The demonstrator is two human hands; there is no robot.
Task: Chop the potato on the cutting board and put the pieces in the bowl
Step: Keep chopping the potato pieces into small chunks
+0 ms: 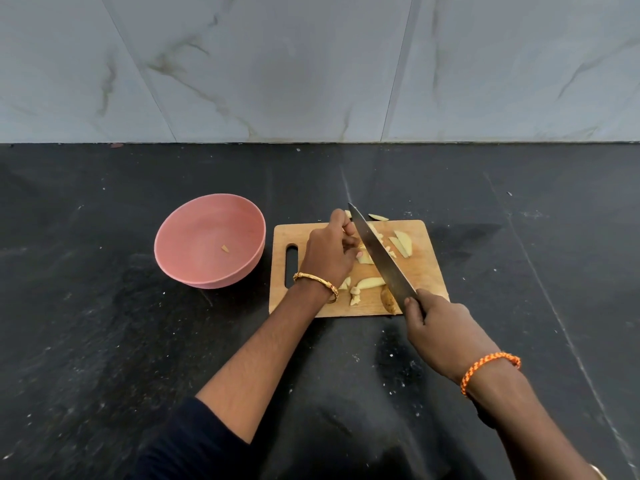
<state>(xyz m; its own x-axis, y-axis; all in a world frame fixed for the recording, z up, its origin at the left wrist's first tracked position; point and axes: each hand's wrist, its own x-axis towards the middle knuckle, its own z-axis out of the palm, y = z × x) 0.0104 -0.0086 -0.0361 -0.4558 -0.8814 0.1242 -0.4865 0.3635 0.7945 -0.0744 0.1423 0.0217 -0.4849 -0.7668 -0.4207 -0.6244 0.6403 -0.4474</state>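
Mid-chop, centre-right of frame. Right hand (437,327) is wrapped tight round the knife (381,252) handle w/ blade angled up-left across the cutting board (424,271). Left hand (330,252) sits on the board w/ fingers curled narrow, pinning a potato chunk (364,258) right against the blade; exactly what's under the fingertips I can't tell, it's partly hidden. Cut potato pieces (401,243) lie scattered upper right of the board, more at lower centre, and one slice (377,217) is off the board's far edge on the black counter (104,341). Pink bowl (242,216), left of the board, holds just one small scrap, so transfer has barely begun. Risks, imo: left fingertips are v. close to the edge, so a slip on the wet chunk could nick them; loose pieces near the board's edges could get knocked off when sweeping; bowl is apart from the board, so pieces may drop in between.
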